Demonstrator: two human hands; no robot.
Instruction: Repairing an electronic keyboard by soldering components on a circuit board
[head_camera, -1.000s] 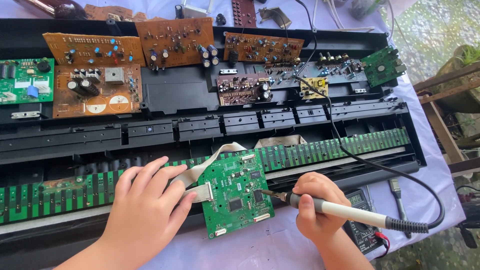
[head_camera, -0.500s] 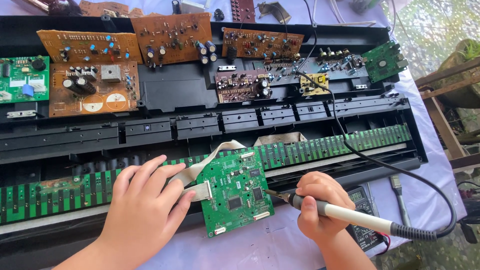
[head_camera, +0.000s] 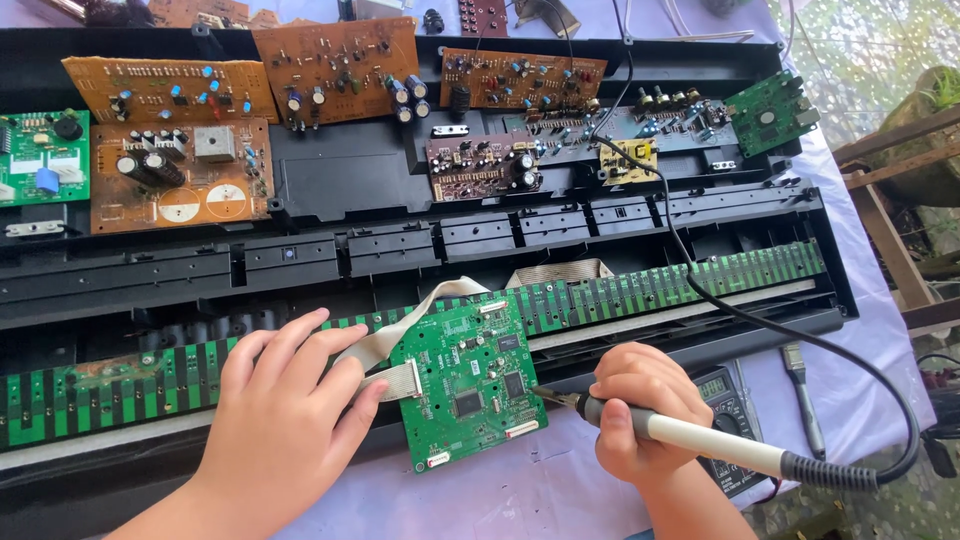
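Purple cloth underlies one opened black keyboard case. One green circuit board lies tilted at its front edge; left hand spreads flat beside it, right hand grips one soldering iron, tip touching board.

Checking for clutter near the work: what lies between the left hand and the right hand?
In the head view, the small green circuit board lies between the left hand and right hand, with its grey ribbon cable at the left fingertips.

left hand flat, right hand seemingly fisted
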